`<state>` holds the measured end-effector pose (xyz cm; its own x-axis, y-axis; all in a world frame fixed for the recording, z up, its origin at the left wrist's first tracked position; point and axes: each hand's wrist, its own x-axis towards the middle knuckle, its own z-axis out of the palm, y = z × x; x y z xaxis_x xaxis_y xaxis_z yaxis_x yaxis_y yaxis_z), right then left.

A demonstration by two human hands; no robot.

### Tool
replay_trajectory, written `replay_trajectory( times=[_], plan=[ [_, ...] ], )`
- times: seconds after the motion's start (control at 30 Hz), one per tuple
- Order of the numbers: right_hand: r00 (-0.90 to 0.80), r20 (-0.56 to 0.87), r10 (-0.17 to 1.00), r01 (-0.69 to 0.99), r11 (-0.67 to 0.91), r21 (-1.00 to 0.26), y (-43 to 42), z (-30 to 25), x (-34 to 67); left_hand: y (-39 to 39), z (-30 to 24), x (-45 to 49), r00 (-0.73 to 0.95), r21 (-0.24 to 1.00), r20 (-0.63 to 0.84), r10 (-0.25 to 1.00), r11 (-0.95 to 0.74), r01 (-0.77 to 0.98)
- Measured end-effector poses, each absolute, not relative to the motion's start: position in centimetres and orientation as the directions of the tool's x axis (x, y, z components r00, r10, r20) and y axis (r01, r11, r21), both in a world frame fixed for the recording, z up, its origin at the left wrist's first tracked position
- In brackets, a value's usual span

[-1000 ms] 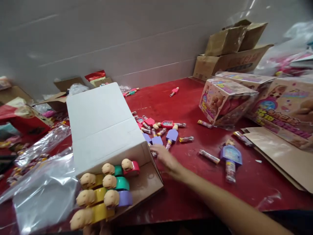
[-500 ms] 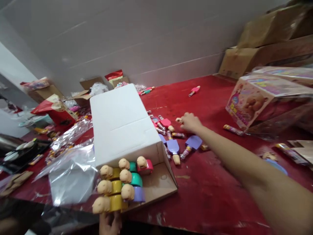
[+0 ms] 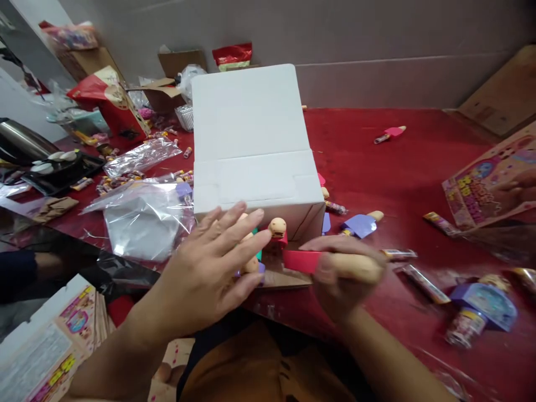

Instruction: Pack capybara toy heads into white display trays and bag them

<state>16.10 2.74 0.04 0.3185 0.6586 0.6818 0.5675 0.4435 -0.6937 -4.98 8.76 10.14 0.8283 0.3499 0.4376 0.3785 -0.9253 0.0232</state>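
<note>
An open-fronted white cardboard box [image 3: 251, 123] stands before me on the red table. My left hand [image 3: 209, 262] lies over the animal-headed toys at its opening, fingers stretched out and spread, partly hiding them. Between its fingers and the box wall shows a beige animal head [image 3: 277, 227] on a pink body. At the opening's right side, my right hand [image 3: 343, 273] grips a pink toy [image 3: 301, 261] with a beige end, its flat pink part pointing into the box. Right of the box lies a purple toy [image 3: 360, 225].
Candy tubes [image 3: 425, 283] and a purple toy with glittery contents [image 3: 486, 304] lie at right, near a printed display box [image 3: 494, 173]. At left are a clear plastic bag [image 3: 138, 223], a kettle [image 3: 25, 142] and a red bag [image 3: 109, 103]. Flattened printed cartons [image 3: 62, 340] sit at lower left.
My right hand has come back from the scattered toys to the box opening with a pink toy. My left hand has moved from under the box's front edge onto the toys. The view has shifted.
</note>
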Motion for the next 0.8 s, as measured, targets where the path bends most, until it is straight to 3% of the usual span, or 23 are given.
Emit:
replay_trajectory(
  times=[0.07, 0.17, 0.4, 0.6, 0.73, 0.8],
  plan=[
    [0.281, 0.747, 0.602, 0.517, 0.561, -0.646, 3.9, 0.7, 14.4, 9.3, 9.8, -4.1, 0.849, -0.002, 0.327, 0.415, -0.898, 0.440],
    [0.188, 0.755, 0.628, 0.515, 0.592, -0.621, 4.5, 2.1, 13.2, 9.5, 9.0, -3.9, 0.840, -0.012, 0.300, 0.452, -0.879, 0.477],
    [0.208, 0.707, 0.676, 0.593, 0.488, -0.641, 4.7, 2.1, 11.6, 9.6, 8.8, -4.4, 0.842, -0.031, 0.363, 0.399, -0.898, 0.438],
    [0.239, 0.799, 0.552, 0.842, 0.293, -0.454, 5.5, 0.2, 10.9, 10.2, 8.4, -4.6, 0.847, -0.053, 0.388, 0.362, -0.909, 0.413],
    [0.185, 0.730, 0.658, 0.748, 0.388, -0.539, 5.0, 1.8, 13.8, 10.7, 8.2, -5.2, 0.863, -0.063, 0.387, 0.325, -0.924, 0.376],
    [0.266, 0.707, 0.656, 0.715, 0.357, -0.601, 6.4, 2.6, 17.4, 11.0, 8.1, -5.5, 0.877, -0.068, 0.381, 0.295, -0.936, 0.344]
  ],
)
